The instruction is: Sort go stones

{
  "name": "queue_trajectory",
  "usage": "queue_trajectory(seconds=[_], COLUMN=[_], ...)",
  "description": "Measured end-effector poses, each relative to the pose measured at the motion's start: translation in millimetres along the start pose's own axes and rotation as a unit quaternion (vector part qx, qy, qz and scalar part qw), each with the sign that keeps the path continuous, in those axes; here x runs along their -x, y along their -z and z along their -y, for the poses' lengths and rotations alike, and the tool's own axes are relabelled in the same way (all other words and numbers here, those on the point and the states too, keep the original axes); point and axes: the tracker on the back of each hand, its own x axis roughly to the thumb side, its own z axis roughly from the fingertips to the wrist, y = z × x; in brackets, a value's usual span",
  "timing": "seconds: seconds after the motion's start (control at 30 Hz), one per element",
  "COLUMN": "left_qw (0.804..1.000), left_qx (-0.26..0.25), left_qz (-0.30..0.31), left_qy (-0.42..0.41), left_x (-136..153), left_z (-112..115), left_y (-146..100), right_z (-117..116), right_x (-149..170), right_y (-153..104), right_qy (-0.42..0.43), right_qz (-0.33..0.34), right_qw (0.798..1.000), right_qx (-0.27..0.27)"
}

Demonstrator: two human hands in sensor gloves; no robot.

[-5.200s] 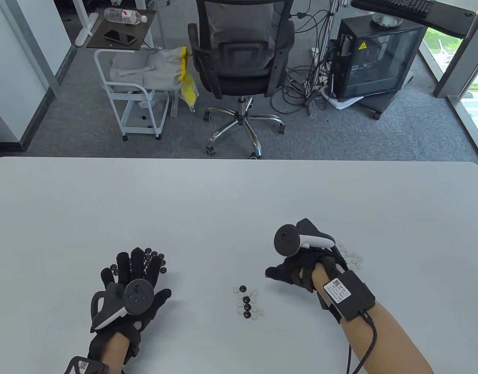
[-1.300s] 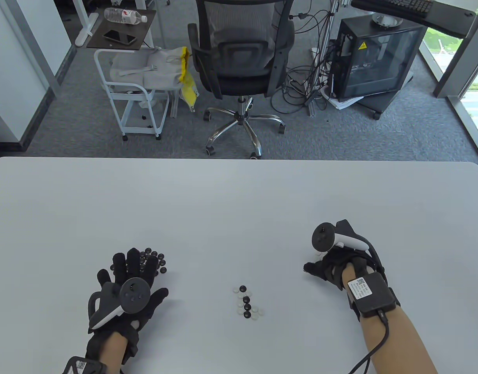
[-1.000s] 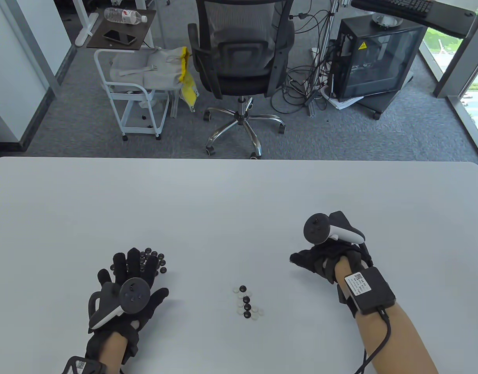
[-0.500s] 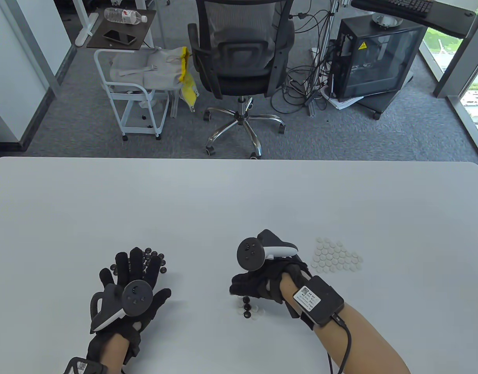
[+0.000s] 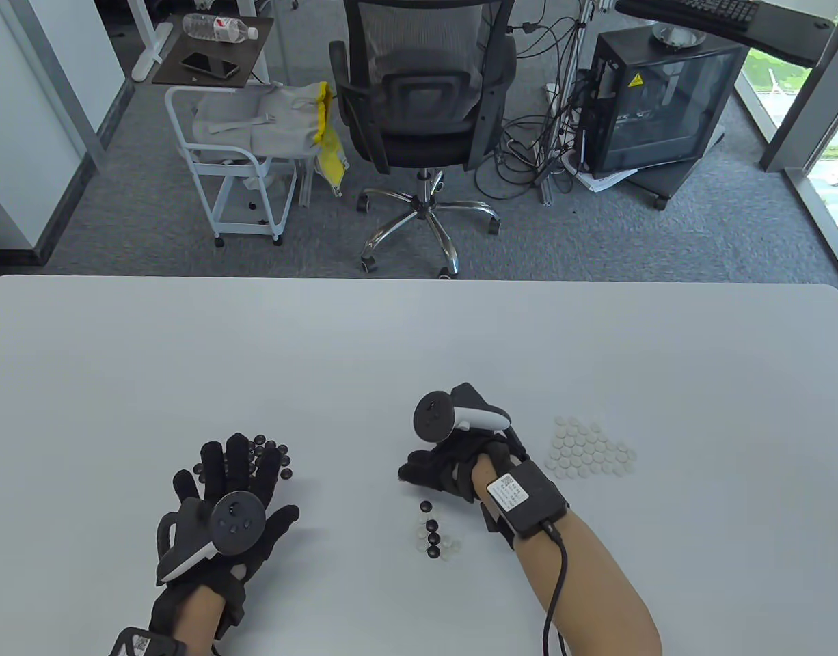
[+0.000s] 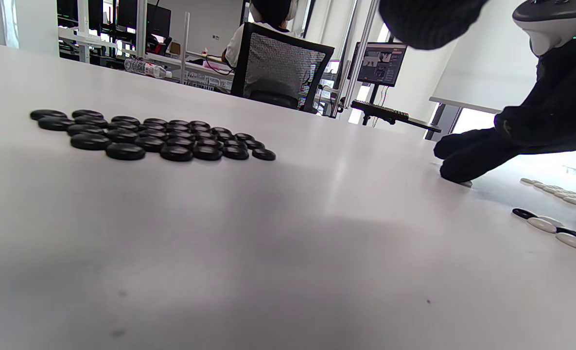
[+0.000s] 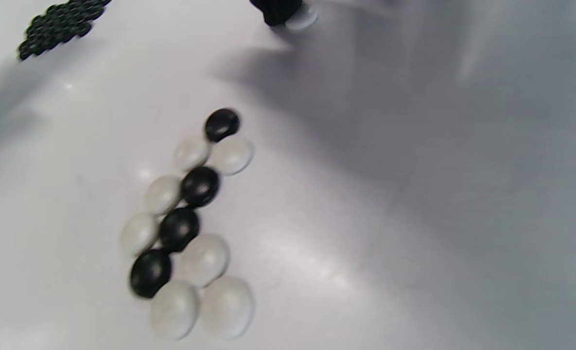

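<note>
My left hand [image 5: 236, 482] lies flat on the table, fingers straight, resting over part of the black stone pile [image 5: 272, 456], which shows as a neat cluster [image 6: 151, 138] in the left wrist view. My right hand [image 5: 419, 473] is curled just above the mixed pile [image 5: 434, 534] of black and white stones [image 7: 185, 223]. Its fingertips [image 6: 455, 167] are down on a single white stone [image 7: 301, 19] against the table. The sorted white stone pile [image 5: 590, 447] lies to the right of that hand.
The white table [image 5: 419, 342] reaches well beyond the stones. On the floor behind its far edge stand an office chair [image 5: 419, 102], a white cart [image 5: 234, 171] and a computer case [image 5: 658, 102].
My right hand swung left from the white pile to the mixed pile, then drew back a little up and left. The white stone at the pile's top left is gone. The left hand stayed.
</note>
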Motion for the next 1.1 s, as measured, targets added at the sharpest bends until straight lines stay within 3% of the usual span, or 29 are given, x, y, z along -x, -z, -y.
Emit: queue_trajectory(seconds=[0.13, 0.23, 0.43, 0.9, 1.1], left_qw=[1.0, 1.0, 1.0, 1.0, 1.0], left_qx=[-0.005, -0.006, -0.002, 0.002, 0.001], left_qz=[0.002, 0.002, 0.003, -0.001, 0.0], left_qy=[-0.004, -0.005, -0.002, -0.003, -0.003], left_x=[0, 1, 0, 0, 0], left_z=[-2, -2, 0, -1, -2], left_y=[-1, -1, 1, 1, 1], right_z=[18, 20, 19, 20, 27], right_x=[55, 88, 115, 135, 99], right_y=[-15, -27, -42, -55, -57], right_qy=[0.037, 0.082, 0.108, 0.111, 0.072], right_qz=[-0.099, -0.132, -0.159, -0.188, -0.108], right_qw=[0.994, 0.987, 0.98, 0.974, 0.99], right_qx=[0.021, 0.034, 0.053, 0.067, 0.058])
